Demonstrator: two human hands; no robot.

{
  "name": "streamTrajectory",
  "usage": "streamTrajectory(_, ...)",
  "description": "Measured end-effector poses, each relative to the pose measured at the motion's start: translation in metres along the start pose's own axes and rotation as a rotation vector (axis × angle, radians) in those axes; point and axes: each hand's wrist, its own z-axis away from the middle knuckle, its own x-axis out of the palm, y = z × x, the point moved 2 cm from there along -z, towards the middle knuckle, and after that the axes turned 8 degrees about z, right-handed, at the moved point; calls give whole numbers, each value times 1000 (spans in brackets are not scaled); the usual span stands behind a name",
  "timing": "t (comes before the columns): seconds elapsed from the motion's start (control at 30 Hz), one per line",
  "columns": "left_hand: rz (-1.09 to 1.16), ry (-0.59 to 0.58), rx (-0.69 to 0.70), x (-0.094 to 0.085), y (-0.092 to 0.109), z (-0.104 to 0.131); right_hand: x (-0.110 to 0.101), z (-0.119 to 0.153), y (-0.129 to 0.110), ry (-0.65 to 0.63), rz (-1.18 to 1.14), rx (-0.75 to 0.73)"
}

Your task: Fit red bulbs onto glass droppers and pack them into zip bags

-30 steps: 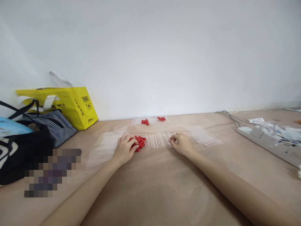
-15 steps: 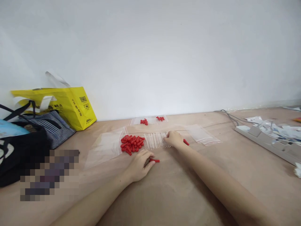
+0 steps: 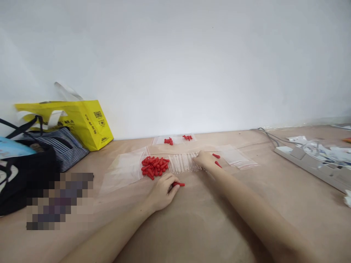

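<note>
My left hand [image 3: 163,192] is closed around a red rubber dropper bulb [image 3: 180,184], whose narrow end sticks out to the right past the thumb. My right hand [image 3: 204,160] reaches over the right end of a row of thin clear tubes [image 3: 182,163]. Its fingertips are pinched down among the tubes, and what they grip is hidden. Left of the row, a heap of red bulbs [image 3: 155,167] lies on a clear zip bag [image 3: 123,170]. Two single red bulbs, the nearer bulb [image 3: 218,164] and the farther bulb [image 3: 216,156], lie just right of my right hand.
Near the wall, small red bulbs [image 3: 168,141] lie on another clear bag. A flat zip bag [image 3: 238,157] is on the right, with a white power strip [image 3: 309,168] and cables beyond. At the left stand a yellow bag [image 3: 94,126], a striped pouch [image 3: 64,146] and a black bag [image 3: 30,182].
My right hand has shifted slightly right along the tubes, and a second single bulb now shows beyond it. My left thumb and fingers have drawn closer around the red bulb.
</note>
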Motion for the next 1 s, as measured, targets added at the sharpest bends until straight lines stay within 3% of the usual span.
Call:
streamTrajectory(0.1,-13,39,-33,0,-4,1,-6,10,0,41,-2,20)
streamTrajectory(0.17,1,65,-57,0,-7,1,-10,22,1,88,-42,-56)
streamTrajectory(0.33,38,124,-90,1,-14,-4,-10,65,10,158,-329,-518)
streamTrajectory(0.43,49,127,-81,3,-16,-9,-3,84,15,163,-369,-641)
streamTrajectory(0.67,32,136,-54,5,-13,-12,12,91,11,182,-273,-682)
streamTrajectory(1.0,17,155,0,4,-10,-9,18,93,7,200,-240,-767)
